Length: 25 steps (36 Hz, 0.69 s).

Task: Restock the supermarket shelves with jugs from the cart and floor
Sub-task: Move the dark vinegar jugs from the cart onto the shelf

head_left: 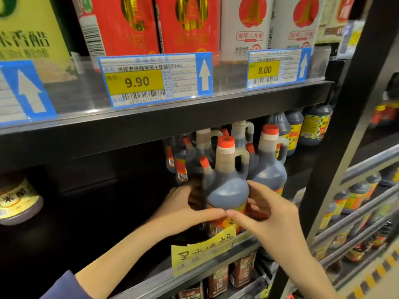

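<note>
- At the far left a jar (18,203) with a pale yellow label lies in the dark of the middle shelf, well apart from the other goods.
- Above it, on the upper shelf's edge (164,121), sits a price tag (151,79) reading 9.90, with red cartons (121,24) behind it.
- The left hand (185,209) wraps the left side of the front jug (226,186), fingers curled behind it and thumb laid across its label.
- That jug stands upright at the front edge of the middle shelf, red cap up, dark liquid inside, just above a handwritten yellow note (203,250).
- The right hand (269,216) clasps the jug's right side, its fingertips meeting the left thumb.
- More jugs (269,167) crowd close behind and to the right.
- Further right, an 8.00 tag (278,69) and a black upright post (345,130).
</note>
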Motion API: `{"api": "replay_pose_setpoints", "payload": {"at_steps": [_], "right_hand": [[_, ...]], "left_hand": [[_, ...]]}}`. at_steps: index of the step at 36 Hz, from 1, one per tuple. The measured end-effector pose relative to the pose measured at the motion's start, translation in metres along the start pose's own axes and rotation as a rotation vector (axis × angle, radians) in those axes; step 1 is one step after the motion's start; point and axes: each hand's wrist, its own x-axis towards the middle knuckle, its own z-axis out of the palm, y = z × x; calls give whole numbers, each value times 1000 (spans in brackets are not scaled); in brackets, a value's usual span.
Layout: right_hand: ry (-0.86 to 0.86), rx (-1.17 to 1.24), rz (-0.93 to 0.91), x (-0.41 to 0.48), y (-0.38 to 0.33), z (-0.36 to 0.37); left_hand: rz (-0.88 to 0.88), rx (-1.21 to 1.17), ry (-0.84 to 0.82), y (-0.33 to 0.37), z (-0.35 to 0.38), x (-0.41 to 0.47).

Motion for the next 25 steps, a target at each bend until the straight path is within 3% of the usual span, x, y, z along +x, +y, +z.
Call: {"api": "replay_pose_setpoints", "payload": {"at_steps": [7,18,25], "right_hand": [[-25,0,133,-21,14,24],[116,-66,247,-27,14,39],[107,-69,247,-29,13,41]], "left_hand": [[5,142,120,33,-17,-5],[116,23,49,36,-23,3],[195,32,58,29,-24,12]]}}
